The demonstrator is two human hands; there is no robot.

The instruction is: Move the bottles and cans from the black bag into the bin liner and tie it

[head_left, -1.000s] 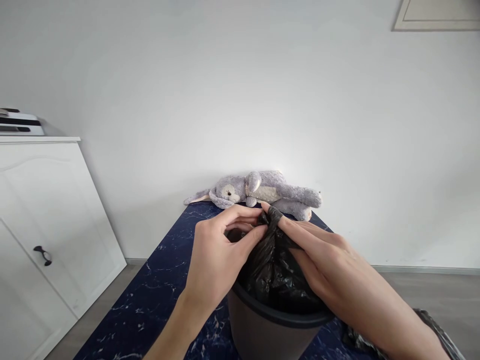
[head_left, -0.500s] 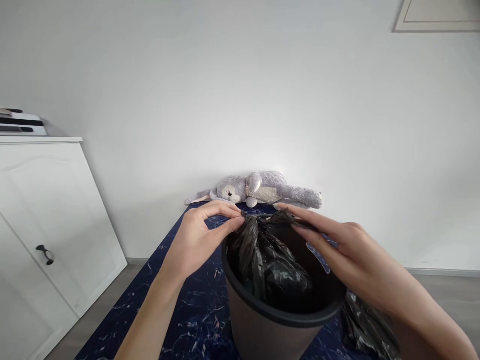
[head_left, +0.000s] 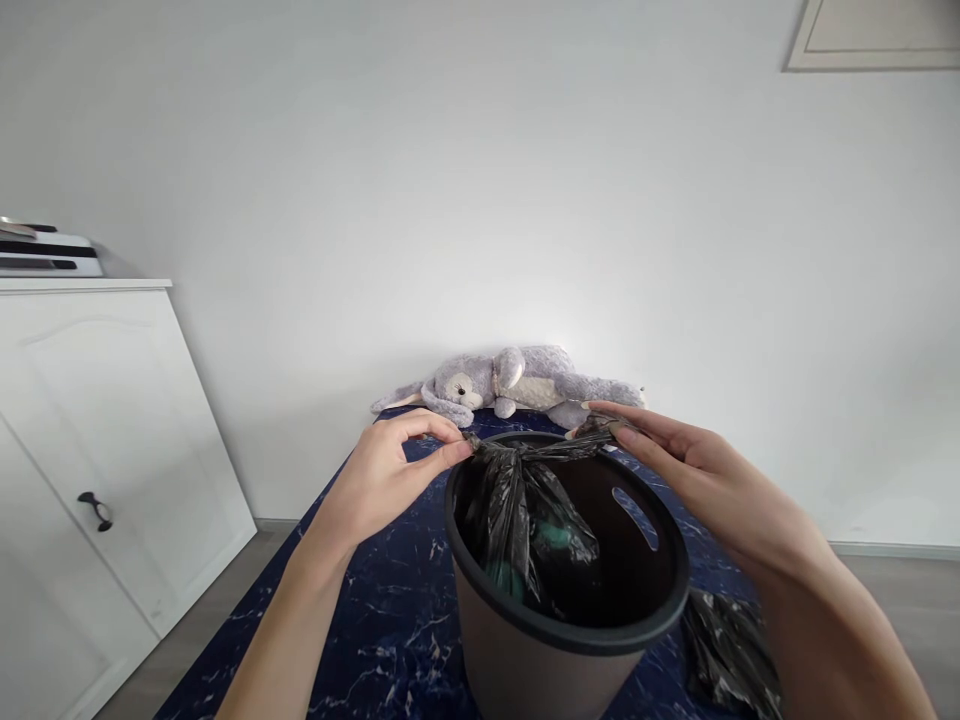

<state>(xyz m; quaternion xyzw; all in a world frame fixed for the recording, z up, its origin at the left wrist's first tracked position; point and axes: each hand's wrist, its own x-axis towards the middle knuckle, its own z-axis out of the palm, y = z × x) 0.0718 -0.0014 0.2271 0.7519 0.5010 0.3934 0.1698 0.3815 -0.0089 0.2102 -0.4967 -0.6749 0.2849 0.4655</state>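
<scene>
A black plastic garbage bag (head_left: 559, 535) hangs gathered inside a grey-brown trash can (head_left: 540, 670) with a dark rim and a handle slot. Its neck is twisted or knotted near rim height, and something green shows faintly through the film. My left hand (head_left: 394, 470) pinches one end of the bag at the left, between thumb and fingers. At the right, my right hand (head_left: 697, 470) grips the other end, so the plastic stretches between the two hands above the can's opening.
The can stands on a dark blue marbled tabletop (head_left: 397, 630). A second black plastic bag (head_left: 731, 650) lies to its right. Behind, a grey plush rabbit (head_left: 525, 380) lies against the wall. A white cabinet (head_left: 112, 450) with a printer-like device (head_left: 52, 255) stands at left.
My hands have moved apart, the left leftward and the right rightward. The bag's ends are now pulled tauter, its neck is tighter, and the can's handle slot shows more fully.
</scene>
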